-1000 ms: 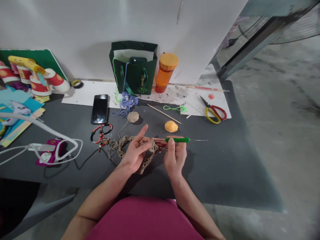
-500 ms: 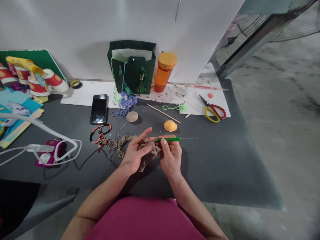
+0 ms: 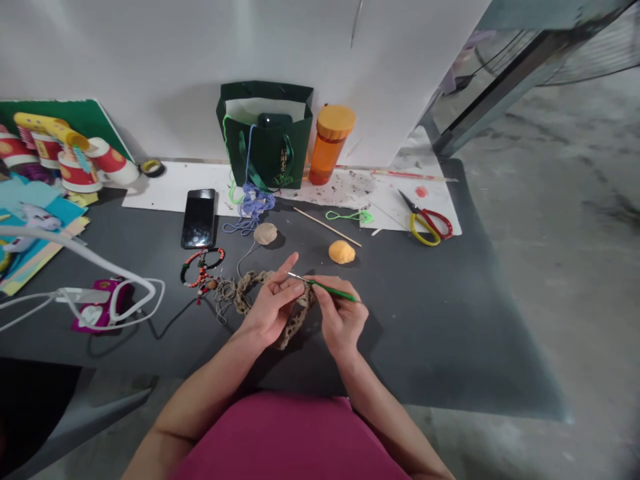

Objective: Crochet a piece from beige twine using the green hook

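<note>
My left hand point(image 3: 273, 308) pinches a brown crocheted strip point(image 3: 294, 325), its index finger raised. Part of the strip hangs below the fingers, and another part lies curled on the table to the left. My right hand point(image 3: 343, 317) is closed round the green handle of a crochet hook point(image 3: 334, 291). The hook's metal tip points up and left, close to the left index finger. Loose brown yarn point(image 3: 225, 293) lies beside the work, and a strand runs to a small beige yarn ball point(image 3: 265, 233). The stitches at the fingertips are partly hidden.
Beyond my hands are a yellow ball point(image 3: 341, 252), a thin wooden stick point(image 3: 326, 226) and scissors point(image 3: 425, 223). A green paper bag point(image 3: 265, 140) and an orange bottle point(image 3: 327, 150) stand at the back. Leftward lie a phone point(image 3: 199, 219), a beaded bracelet point(image 3: 201, 267) and white cables point(image 3: 135, 277).
The hook has turned in my right hand: its metal tip pointed right before and now points up-left at the crochet work. My left hand stays almost in place.
</note>
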A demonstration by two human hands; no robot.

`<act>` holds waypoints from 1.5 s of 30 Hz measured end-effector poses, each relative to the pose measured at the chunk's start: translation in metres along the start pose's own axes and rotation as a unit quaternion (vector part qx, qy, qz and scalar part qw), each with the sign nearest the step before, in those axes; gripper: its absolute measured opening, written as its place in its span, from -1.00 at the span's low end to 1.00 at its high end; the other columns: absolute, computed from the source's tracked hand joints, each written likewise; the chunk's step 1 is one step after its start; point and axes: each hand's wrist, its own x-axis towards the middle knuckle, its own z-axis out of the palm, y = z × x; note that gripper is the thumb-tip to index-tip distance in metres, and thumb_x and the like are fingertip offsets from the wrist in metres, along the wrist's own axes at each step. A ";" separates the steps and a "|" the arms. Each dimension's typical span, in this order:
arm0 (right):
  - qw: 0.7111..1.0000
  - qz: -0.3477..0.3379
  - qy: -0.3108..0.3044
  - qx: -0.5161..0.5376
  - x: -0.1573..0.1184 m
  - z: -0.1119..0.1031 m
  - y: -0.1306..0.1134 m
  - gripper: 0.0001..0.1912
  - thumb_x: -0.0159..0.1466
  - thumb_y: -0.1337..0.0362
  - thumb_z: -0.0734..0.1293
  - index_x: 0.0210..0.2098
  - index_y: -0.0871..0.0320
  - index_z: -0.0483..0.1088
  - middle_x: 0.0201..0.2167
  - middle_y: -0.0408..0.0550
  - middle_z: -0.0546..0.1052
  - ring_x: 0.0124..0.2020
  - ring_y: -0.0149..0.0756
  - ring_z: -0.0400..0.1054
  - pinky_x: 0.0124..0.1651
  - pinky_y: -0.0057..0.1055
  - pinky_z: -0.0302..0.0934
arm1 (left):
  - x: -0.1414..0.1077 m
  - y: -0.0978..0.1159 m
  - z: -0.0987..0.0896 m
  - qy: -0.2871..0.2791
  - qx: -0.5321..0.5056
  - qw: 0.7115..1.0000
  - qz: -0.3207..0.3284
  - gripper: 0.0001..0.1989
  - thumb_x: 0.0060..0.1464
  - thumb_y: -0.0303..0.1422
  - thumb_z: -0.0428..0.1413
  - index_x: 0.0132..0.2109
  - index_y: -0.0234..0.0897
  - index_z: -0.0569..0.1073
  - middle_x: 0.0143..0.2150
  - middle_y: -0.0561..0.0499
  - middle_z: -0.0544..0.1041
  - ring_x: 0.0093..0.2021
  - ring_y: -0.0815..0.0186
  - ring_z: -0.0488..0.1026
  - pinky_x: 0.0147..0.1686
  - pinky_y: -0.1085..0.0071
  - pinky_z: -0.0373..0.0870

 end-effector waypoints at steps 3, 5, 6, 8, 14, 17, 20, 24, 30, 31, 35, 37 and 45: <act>0.997 0.069 0.030 -0.009 0.000 -0.002 0.000 -0.85 0.36 0.19 0.37 -0.27 0.10 0.54 -0.45 -0.12 0.66 -0.52 -0.35 0.52 -0.43 -0.41 0.43 | 0.000 0.002 -0.002 0.000 0.015 1.000 -0.016 -0.21 -0.23 -0.44 0.50 0.23 -0.19 0.53 -0.48 0.22 0.52 -0.43 0.50 0.45 -0.26 0.54 0.37; 0.996 0.072 0.046 0.002 0.000 -0.003 0.001 -0.83 0.38 0.15 0.34 -0.27 0.09 0.48 -0.51 -0.18 0.60 -0.61 -0.41 0.43 -0.52 -0.45 0.36 | 0.000 0.002 -0.004 -0.003 0.027 1.000 -0.014 -0.17 -0.22 -0.42 0.50 0.26 -0.19 0.50 -0.47 0.19 0.53 -0.38 0.45 0.50 -0.24 0.52 0.38; 0.996 0.072 0.046 0.012 0.000 -0.003 0.003 -0.82 0.39 0.13 0.33 -0.26 0.08 0.46 -0.53 -0.20 0.59 -0.63 -0.41 0.41 -0.53 -0.45 0.35 | 0.001 0.003 -0.005 -0.004 0.032 0.999 -0.011 -0.17 -0.21 -0.42 0.49 0.27 -0.19 0.49 -0.46 0.18 0.54 -0.36 0.43 0.52 -0.23 0.51 0.39; 0.995 0.084 0.039 0.042 0.001 -0.004 0.006 -0.81 0.41 0.10 0.30 -0.25 0.06 0.40 -0.54 -0.21 0.58 -0.64 -0.39 0.43 -0.54 -0.44 0.35 | 0.001 0.003 -0.006 -0.010 0.039 0.999 -0.008 -0.20 -0.17 -0.43 0.47 0.28 -0.20 0.48 -0.45 0.16 0.54 -0.33 0.40 0.54 -0.22 0.49 0.40; 0.960 0.216 -0.006 0.178 0.004 -0.002 0.016 -0.71 0.40 -0.03 0.27 -0.26 0.04 0.34 -0.57 -0.21 0.56 -0.65 -0.35 0.44 -0.61 -0.44 0.27 | 0.002 0.005 -0.006 -0.037 0.036 0.998 -0.046 -0.37 -0.14 -0.44 0.43 0.15 -0.25 0.58 -0.37 0.05 0.61 -0.37 0.41 0.52 -0.33 0.50 0.38; 0.946 0.244 -0.015 0.215 0.001 0.002 0.015 -0.70 0.34 -0.04 0.36 -0.28 0.06 0.39 -0.54 -0.19 0.60 -0.59 -0.34 0.49 -0.54 -0.43 0.35 | 0.000 0.004 -0.003 -0.032 0.032 0.998 -0.034 -0.36 -0.21 -0.47 0.46 0.11 -0.21 0.61 -0.30 0.04 0.66 -0.32 0.42 0.55 -0.24 0.50 0.42; 0.961 0.207 -0.016 0.182 -0.002 0.003 0.013 -0.74 0.32 0.01 0.40 -0.27 0.08 0.47 -0.42 -0.13 0.66 -0.45 -0.32 0.57 -0.37 -0.39 0.46 | -0.001 0.001 -0.001 -0.009 0.048 0.999 0.013 -0.32 -0.22 -0.50 0.47 0.13 -0.16 0.60 -0.25 0.08 0.69 -0.28 0.43 0.57 -0.12 0.49 0.43; 0.996 0.068 -0.041 0.034 0.002 -0.004 0.008 -0.89 0.36 0.20 0.38 -0.23 0.05 0.57 -0.34 -0.08 0.71 -0.39 -0.28 0.59 -0.31 -0.34 0.50 | -0.001 -0.003 -0.002 -0.003 0.079 0.994 0.073 -0.28 -0.18 -0.48 0.46 0.19 -0.13 0.55 -0.30 0.13 0.65 -0.28 0.45 0.55 -0.11 0.51 0.41; 0.999 -0.044 -0.020 0.011 0.003 -0.002 0.005 -0.87 0.30 0.34 0.43 -0.24 -0.04 0.61 -0.24 -0.07 0.74 -0.22 -0.17 0.64 -0.19 -0.18 0.53 | -0.001 -0.005 0.000 -0.001 0.073 0.994 0.078 -0.29 -0.18 -0.47 0.47 0.19 -0.17 0.55 -0.38 0.17 0.57 -0.32 0.45 0.50 -0.15 0.48 0.40; 0.999 -0.003 -0.010 0.035 0.002 0.000 0.006 -0.91 0.30 0.32 0.43 -0.25 -0.01 0.61 -0.27 -0.06 0.74 -0.23 -0.18 0.64 -0.19 -0.20 0.52 | -0.001 -0.004 0.000 -0.003 0.067 0.996 0.064 -0.28 -0.19 -0.47 0.47 0.19 -0.19 0.55 -0.40 0.17 0.56 -0.34 0.45 0.49 -0.17 0.48 0.40; 0.974 0.157 0.016 0.159 0.004 0.003 0.013 -0.87 0.29 0.15 0.44 -0.30 0.07 0.53 -0.41 -0.11 0.69 -0.38 -0.28 0.60 -0.26 -0.33 0.48 | 0.000 0.002 0.000 -0.004 0.044 0.999 0.000 -0.32 -0.22 -0.47 0.49 0.13 -0.25 0.59 -0.45 0.18 0.53 -0.40 0.48 0.46 -0.23 0.50 0.38; 0.962 0.191 0.012 0.196 0.006 0.003 0.015 -0.79 0.31 0.06 0.41 -0.28 0.07 0.48 -0.46 -0.15 0.65 -0.46 -0.31 0.56 -0.34 -0.37 0.45 | 0.000 0.005 -0.001 -0.008 0.032 0.999 -0.032 -0.36 -0.24 -0.45 0.50 0.08 -0.25 0.62 -0.39 0.12 0.59 -0.38 0.45 0.50 -0.23 0.49 0.39; 0.986 0.097 -0.047 0.131 0.010 -0.011 0.009 -0.86 0.47 0.14 0.22 -0.18 0.01 0.35 -0.40 -0.16 0.65 -0.47 -0.32 0.52 -0.39 -0.37 0.40 | 0.001 0.008 -0.005 -0.028 0.016 0.999 -0.042 -0.43 -0.13 -0.45 0.45 0.10 -0.24 0.61 -0.41 0.13 0.60 -0.45 0.46 0.49 -0.35 0.52 0.39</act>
